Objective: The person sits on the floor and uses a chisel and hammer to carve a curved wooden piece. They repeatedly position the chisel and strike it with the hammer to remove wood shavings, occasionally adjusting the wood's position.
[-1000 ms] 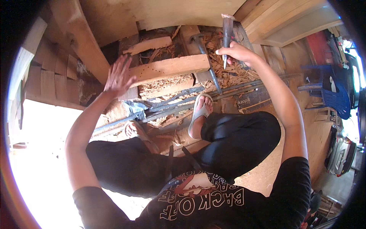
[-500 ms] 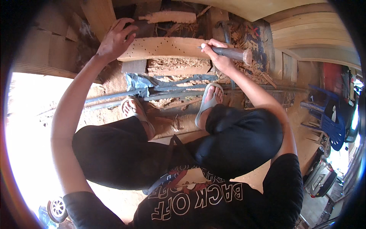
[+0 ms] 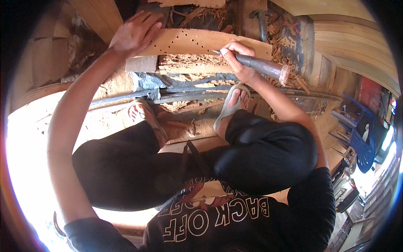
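Tan wood: a long plank (image 3: 201,40) lay crosswise beyond the person's feet (image 3: 240,100), its face pitted with small dark holes (image 3: 192,40), some in slanting rows. Left hand (image 3: 135,34) was set over the plank's left end, fingers close together and lightly bent; could not tell whether they clasped the edge or merely rested there. Right hand (image 3: 240,62) was over the right part of the plank, fingers wrapped round a pointed tool (image 3: 261,66), thumb and forefinger pinching it near the slim dark tip. Tip pointed left, close to the plank's near edge; contact with the wood uncertain. The dark handle widened toward a pale, frayed butt, slanting off to the right.

On the near side of the plank: a short grey-brown block (image 3: 142,64) at left and, beside it, a longer wood piece (image 3: 197,67) strewn with chips. Beyond the plank, right of centre, a hammer (image 3: 262,25) lay near scattered wood shavings (image 3: 275,40). Nearer the person, a crumpled blue-grey sheet (image 3: 147,82) lay by dark strips (image 3: 184,97) running across. Knees were apart in black trousers (image 3: 268,147). Far right: a blue chair (image 3: 361,143), with pale boards (image 3: 352,42) farther off.
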Available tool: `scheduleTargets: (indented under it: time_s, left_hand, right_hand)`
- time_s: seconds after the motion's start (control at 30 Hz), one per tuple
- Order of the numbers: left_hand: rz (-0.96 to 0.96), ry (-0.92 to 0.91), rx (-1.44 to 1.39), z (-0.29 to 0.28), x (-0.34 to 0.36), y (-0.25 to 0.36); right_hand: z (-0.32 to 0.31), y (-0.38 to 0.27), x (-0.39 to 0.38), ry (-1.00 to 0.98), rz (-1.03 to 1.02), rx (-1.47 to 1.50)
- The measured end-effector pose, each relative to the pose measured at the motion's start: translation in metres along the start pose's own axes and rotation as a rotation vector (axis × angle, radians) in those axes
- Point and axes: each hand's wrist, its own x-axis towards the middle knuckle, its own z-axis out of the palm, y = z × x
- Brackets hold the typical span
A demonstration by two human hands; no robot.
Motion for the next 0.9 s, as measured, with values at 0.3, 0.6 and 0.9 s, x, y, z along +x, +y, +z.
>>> scheduleTargets:
  time_s: [0.3, 0.6, 0.9]
  left_hand:
    - [0.017, 0.044, 0.046, -0.004, -0.010, -0.002]
    - [-0.059, 0.022, 0.051, -0.010, -0.003, 0.007]
    - [-0.150, -0.003, -0.038, -0.014, 0.001, 0.013]
  right_hand:
    - [-0.006, -0.003, 0.004, -0.061, 0.054, 0.075]
    - [-0.013, 0.000, 0.011, -0.066, 0.157, 0.346]
    - [-0.008, 0.003, 0.011, -0.052, 0.153, 0.300]
